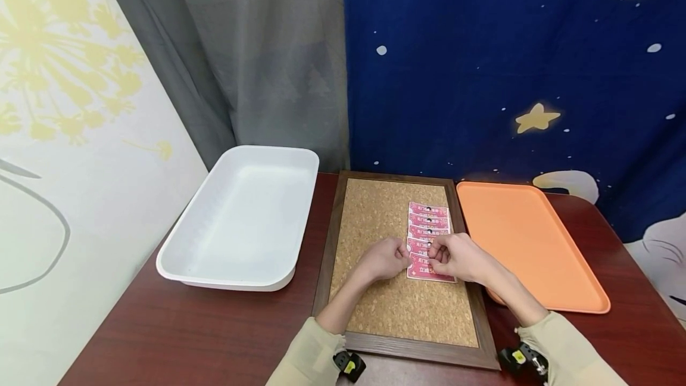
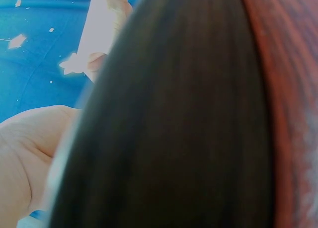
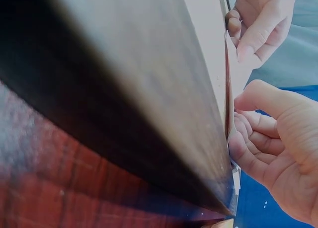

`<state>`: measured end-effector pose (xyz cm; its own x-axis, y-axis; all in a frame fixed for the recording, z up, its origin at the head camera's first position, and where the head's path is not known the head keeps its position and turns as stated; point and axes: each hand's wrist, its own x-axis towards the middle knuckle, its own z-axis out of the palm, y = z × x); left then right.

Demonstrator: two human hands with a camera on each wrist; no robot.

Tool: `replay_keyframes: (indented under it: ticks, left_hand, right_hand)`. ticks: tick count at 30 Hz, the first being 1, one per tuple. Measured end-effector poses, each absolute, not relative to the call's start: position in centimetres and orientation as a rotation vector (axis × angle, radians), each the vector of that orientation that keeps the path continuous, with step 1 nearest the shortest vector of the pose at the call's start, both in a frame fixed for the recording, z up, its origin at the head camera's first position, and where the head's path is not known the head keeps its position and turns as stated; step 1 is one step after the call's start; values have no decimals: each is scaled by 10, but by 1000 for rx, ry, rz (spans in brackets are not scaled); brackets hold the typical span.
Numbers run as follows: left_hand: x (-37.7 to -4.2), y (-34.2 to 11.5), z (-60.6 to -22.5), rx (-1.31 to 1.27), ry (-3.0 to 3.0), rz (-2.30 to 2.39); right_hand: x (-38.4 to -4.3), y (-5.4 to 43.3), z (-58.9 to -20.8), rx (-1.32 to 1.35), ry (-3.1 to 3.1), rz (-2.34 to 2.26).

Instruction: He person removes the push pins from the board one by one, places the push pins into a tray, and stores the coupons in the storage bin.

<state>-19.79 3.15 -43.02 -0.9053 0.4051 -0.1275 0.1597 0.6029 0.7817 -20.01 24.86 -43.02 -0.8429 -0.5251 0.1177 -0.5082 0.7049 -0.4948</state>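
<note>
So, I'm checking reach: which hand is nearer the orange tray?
Right. The right hand is at the right side of the coupons, just left of the tray; the left hand is at the coupons' left, farther.

Right hand (image 1: 457, 256) covers part of the lowest coupon (image 1: 420, 271)!
Over in the left wrist view, the frame (image 2: 169, 114) is a blur, left hand (image 2: 27, 156) sliced by the edge.

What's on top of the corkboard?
On the corkboard: five visible pink coupons, overlapping, with small dark pin-like pieces. Left grip sits at their left edge; right grip hides part of the lower ones. Overlapped portions and cork beneath can't be seen.
</note>
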Motion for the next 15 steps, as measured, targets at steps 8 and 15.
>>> replay_keyframes:
  ticks: [8,15]
  left_hand:
    - [-198,29,-430,481,2557,1173]
    - [-197,28,-431,487,2546,1190]
  right_hand:
    - [-200,250,-432,-872,2875,-852]
    - [-199,251,-434,-873,2882,-873]
